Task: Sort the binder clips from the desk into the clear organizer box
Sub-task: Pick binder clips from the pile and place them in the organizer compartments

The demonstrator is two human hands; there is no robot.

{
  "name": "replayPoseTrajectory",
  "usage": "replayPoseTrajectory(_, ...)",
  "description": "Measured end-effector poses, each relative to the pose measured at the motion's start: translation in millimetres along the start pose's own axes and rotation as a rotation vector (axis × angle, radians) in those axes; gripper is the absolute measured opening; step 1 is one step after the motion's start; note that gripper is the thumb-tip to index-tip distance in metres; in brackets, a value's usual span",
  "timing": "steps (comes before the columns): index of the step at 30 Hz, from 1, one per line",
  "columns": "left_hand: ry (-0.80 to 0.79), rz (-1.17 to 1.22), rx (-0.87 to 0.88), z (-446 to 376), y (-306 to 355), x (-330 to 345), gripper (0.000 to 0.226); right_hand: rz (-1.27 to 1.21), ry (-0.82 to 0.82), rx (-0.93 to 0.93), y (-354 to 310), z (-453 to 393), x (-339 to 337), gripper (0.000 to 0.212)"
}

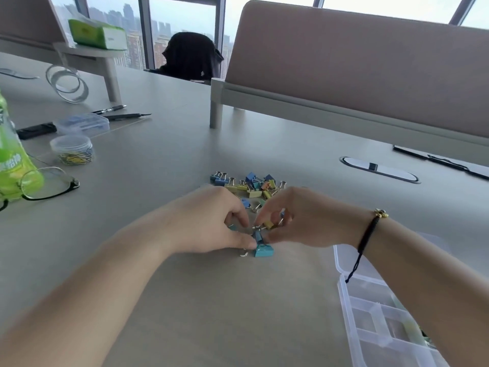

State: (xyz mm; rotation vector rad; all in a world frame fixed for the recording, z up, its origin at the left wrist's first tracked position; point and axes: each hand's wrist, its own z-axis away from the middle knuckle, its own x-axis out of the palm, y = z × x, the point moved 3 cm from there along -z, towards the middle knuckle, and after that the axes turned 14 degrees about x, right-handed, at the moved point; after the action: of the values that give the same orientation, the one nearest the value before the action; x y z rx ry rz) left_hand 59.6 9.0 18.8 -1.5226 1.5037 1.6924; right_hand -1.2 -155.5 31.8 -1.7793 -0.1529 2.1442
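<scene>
A pile of coloured binder clips (251, 185) in blue, yellow, teal and orange lies on the grey desk (158, 165) just beyond my hands. My left hand (211, 221) pinches a blue clip (257, 236) by its side, above a teal clip (263, 251) standing on the desk. My right hand (304, 218) meets it from the right, fingers curled round a yellow clip (269, 224) and touching the blue clip's wire handles. The clear organizer box (375, 313) lies open at the lower right, partly under my right forearm.
Glasses (50, 184) and a green bottle (13, 165) sit at the left edge. Behind them stand a round tub of paper clips (71, 149), a small clear case (84, 124), pens (127, 116) and a tape roll (66, 83). A desk divider (357, 70) rises behind the pile.
</scene>
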Motion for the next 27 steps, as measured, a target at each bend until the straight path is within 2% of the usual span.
replayPoseTrajectory(5, -0.017, 0.004, 0.033, -2.0, 7.1, 5.8, 0.01, -0.054, 0.046, -0.008, 2.0, -4.7, 5.5, 0.008)
replayPoseTrajectory(11, -0.021, -0.029, 0.02, -1.1, 8.3, 8.4, 0.007, -0.104, 0.032, 0.003, 3.2, -2.8, 9.4, 0.004)
replayPoseTrajectory(14, -0.031, -0.062, -0.013, -0.5, 8.8, 7.5, 0.011, -0.1, 0.034, 0.015, 2.3, -0.3, 7.5, 0.012)
replayPoseTrajectory(17, -0.016, -0.105, -0.06, 1.4, 4.9, 3.9, 0.018, -0.159, -0.029, 0.009, 3.1, 4.7, 1.5, 0.03)
replayPoseTrajectory(19, -0.009, -0.143, -0.07, 2.9, 2.1, 1.1, 0.022, -0.187, 0.022, 0.041, 8.9, 6.5, -9.4, 0.04)
replayPoseTrajectory(22, 0.022, -0.161, -0.05, 3.5, 1.1, -0.4, 0.021, -0.103, 0.114, 0.119, 19.8, 6.2, -22.7, 0.047)
replayPoseTrajectory(27, 0.261, -0.034, -0.035, -1.5, -0.1, -2.7, 0.016, 0.063, -0.029, 0.145, 16.6, 2.7, -11.5, 0.051)
